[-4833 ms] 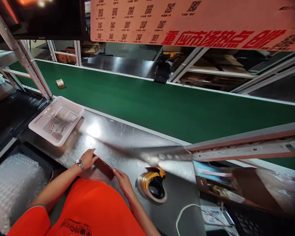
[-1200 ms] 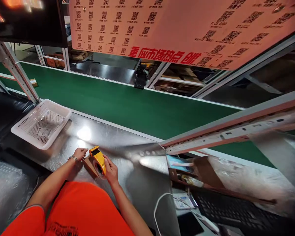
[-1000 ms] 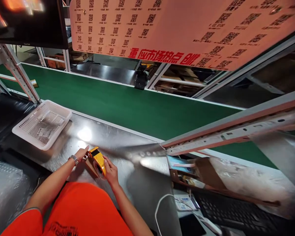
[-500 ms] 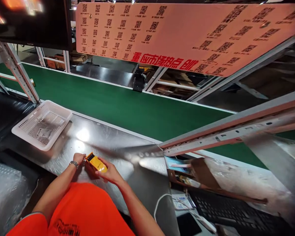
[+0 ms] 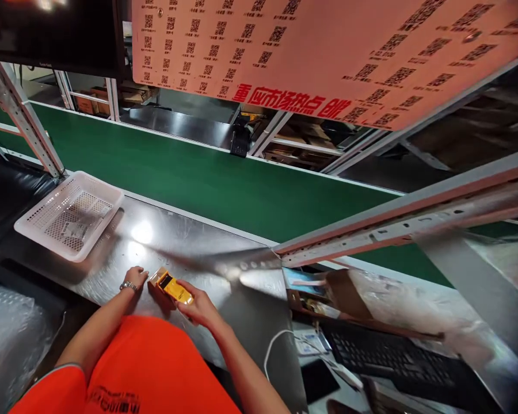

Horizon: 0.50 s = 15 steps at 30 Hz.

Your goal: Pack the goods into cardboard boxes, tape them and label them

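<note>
A small yellow box point(image 5: 179, 290) with a dark patch on its face lies tilted in my right hand point(image 5: 201, 307). The fingers and thumb grip its right end. A clear, shiny piece, like film or a plastic cover, shows at the box's far left end. My left hand point(image 5: 134, 278), with a metal watch at the wrist, is just left of the box and apart from it. Its fingers are curled together low over the steel worktable point(image 5: 190, 247); whether anything is between them is hidden.
A white perforated basket point(image 5: 80, 253) stands at the left on the table. Beyond runs a green conveyor belt point(image 5: 190, 178). To the right are a metal post point(image 5: 388, 230), a keyboard point(image 5: 397, 356), a white cable point(image 5: 270, 351) and a dark phone-like slab point(image 5: 319, 380). A pink QR-code board point(image 5: 319, 52) hangs overhead.
My left hand has come away from the box's left end and moved slightly left. My right hand still holds the box, and the clear piece shows more. The view has shifted a little.
</note>
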### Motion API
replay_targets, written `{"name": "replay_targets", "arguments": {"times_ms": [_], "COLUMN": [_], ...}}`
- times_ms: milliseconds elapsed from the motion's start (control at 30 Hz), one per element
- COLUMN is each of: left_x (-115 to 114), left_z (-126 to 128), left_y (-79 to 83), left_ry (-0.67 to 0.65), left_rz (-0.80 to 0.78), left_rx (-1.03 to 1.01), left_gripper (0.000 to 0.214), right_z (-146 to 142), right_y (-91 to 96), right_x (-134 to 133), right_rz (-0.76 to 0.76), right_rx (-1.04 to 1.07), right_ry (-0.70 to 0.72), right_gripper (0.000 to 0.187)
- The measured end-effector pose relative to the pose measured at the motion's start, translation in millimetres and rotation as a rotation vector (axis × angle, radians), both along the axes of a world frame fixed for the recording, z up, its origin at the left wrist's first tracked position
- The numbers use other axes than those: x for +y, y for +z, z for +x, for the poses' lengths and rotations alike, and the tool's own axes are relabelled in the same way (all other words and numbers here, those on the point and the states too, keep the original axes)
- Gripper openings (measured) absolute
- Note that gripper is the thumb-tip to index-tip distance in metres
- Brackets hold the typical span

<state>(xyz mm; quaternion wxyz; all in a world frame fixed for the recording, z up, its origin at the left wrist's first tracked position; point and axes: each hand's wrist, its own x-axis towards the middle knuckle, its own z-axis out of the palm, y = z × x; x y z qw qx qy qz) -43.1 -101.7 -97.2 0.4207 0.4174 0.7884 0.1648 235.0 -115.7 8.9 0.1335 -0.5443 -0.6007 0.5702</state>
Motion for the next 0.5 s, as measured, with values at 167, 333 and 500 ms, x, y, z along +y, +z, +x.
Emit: {"name": "replay_targets", "arguments": {"times_ms": [167, 333, 500], "left_x": [-2, -2, -10], "left_z": [-2, 24, 31], "left_y": [16.1, 33.0, 49.3], "left_ry": [-0.076, -0.21, -0.287], "left_rz": [0.06, 0.043, 0.016], "left_rx": [0.088, 0.1, 0.139], "left_gripper": [0.041, 0.057, 0.033], "right_z": [4, -2, 13], "right_y": [-2.2, 0.5, 16.5], "right_x": [1, 2, -8], "right_rz": [0.017, 0.014, 0.111], "right_rx": [0.0, -0.03, -0.039], "right_ry": [0.017, 0.031, 0.037], "right_gripper": [0.086, 0.086, 0.08]}}
